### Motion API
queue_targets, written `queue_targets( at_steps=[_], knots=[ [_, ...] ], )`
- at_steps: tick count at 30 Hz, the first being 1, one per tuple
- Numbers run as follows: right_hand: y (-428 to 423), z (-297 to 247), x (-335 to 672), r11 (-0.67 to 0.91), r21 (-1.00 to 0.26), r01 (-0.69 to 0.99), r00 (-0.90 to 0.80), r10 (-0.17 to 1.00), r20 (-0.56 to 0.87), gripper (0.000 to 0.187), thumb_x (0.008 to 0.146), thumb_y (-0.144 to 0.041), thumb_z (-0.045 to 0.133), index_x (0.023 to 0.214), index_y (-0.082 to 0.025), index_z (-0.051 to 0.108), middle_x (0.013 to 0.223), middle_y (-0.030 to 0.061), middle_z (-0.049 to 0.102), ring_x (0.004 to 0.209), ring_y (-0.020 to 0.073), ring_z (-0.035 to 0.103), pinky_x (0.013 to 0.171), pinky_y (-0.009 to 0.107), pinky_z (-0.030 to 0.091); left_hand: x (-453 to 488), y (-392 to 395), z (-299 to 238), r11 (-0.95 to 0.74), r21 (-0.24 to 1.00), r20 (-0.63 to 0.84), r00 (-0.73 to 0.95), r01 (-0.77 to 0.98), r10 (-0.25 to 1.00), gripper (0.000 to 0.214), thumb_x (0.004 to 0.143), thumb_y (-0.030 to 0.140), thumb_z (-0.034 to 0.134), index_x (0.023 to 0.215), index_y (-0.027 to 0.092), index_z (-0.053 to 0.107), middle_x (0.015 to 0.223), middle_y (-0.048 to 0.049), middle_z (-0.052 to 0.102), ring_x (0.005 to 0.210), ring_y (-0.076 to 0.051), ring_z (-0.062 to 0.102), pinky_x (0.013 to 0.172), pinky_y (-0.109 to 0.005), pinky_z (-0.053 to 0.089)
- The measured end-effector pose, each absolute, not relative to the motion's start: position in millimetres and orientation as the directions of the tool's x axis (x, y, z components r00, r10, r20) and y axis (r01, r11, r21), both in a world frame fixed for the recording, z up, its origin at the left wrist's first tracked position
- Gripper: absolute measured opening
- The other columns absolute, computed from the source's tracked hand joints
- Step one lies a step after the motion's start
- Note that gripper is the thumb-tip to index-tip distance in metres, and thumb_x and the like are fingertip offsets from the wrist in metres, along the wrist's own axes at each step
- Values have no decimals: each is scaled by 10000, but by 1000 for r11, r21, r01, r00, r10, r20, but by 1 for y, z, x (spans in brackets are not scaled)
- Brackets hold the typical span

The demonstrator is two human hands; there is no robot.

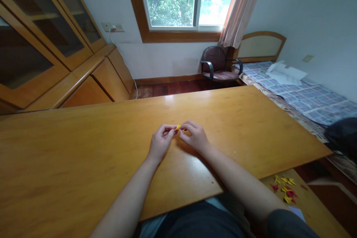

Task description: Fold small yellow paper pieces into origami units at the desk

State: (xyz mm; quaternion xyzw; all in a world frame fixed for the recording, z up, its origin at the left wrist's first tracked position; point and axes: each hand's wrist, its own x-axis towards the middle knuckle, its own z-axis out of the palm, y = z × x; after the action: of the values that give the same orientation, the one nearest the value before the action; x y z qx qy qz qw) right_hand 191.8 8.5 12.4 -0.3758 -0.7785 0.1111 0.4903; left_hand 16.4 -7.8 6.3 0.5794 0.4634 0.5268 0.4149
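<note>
Both of my hands meet over the middle of a wide wooden table (83, 148). A tiny yellow folded paper piece (177, 127) is pinched between them. My left hand (161, 141) grips its left side with curled fingers. My right hand (194, 135) pinches its right side, fingers pressed together. Most of the paper is hidden by my fingertips.
Several small yellow and red folded paper pieces (286, 187) lie on a lower wooden surface at the right. A dark chair (220, 65) stands under the window. A bed (306, 96) runs along the right wall, wooden cabinets (50, 55) along the left.
</note>
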Motion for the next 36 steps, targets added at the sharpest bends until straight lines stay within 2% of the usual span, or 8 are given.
queue_targets(
  at_steps=[4, 11, 21, 28, 36],
  knots=[
    [8, 10, 192, 711, -499, 495, -276, 673, 686, 92, 875, -168, 600, 878, -224, 673, 860, 48, 714, 787, 156, 679, 738, 260, 551, 17, -7, 4, -211, 974, 210, 31, 77, 977, 239, 873, 383, 640, 1000, 182, 622, 1034, -88, 744, 952, -213, 741, 891, -376, 607],
    [8, 13, 193, 757, -366, 541, -354, 600, 717, 80, 886, -174, 595, 886, -210, 667, 852, 60, 711, 789, 165, 668, 728, 262, 541, 16, -6, 4, -208, 972, 205, 38, 111, 978, 249, 831, 378, 686, 977, 182, 638, 992, -59, 728, 940, -194, 722, 900, -353, 592],
    [8, 15, 194, 758, -329, 563, -359, 582, 730, 66, 882, -178, 594, 866, -213, 648, 841, 59, 709, 774, 169, 661, 724, 272, 537, 18, -8, 13, -230, 959, 220, 76, 164, 972, 205, 855, 366, 647, 942, 185, 687, 942, -43, 729, 896, -187, 709, 857, -320, 589],
    [9, 16, 196, 768, -281, 576, -380, 556, 739, 63, 884, -185, 591, 854, -211, 640, 830, 55, 709, 760, 170, 651, 711, 271, 531, 15, -5, 3, -159, 986, 155, 82, 40, 984, 231, 853, 379, 657, 976, 183, 667, 948, -35, 724, 879, -190, 727, 851, -334, 602],
    [10, 15, 196, 752, -343, 563, -329, 585, 741, 63, 885, -198, 586, 855, -218, 638, 841, 53, 699, 781, 163, 652, 720, 263, 529, 15, -3, -1, -103, 994, 105, 53, -45, 993, 259, 839, 403, 669, 964, 177, 658, 940, -32, 708, 830, -182, 728, 830, -347, 616]
  ],
)
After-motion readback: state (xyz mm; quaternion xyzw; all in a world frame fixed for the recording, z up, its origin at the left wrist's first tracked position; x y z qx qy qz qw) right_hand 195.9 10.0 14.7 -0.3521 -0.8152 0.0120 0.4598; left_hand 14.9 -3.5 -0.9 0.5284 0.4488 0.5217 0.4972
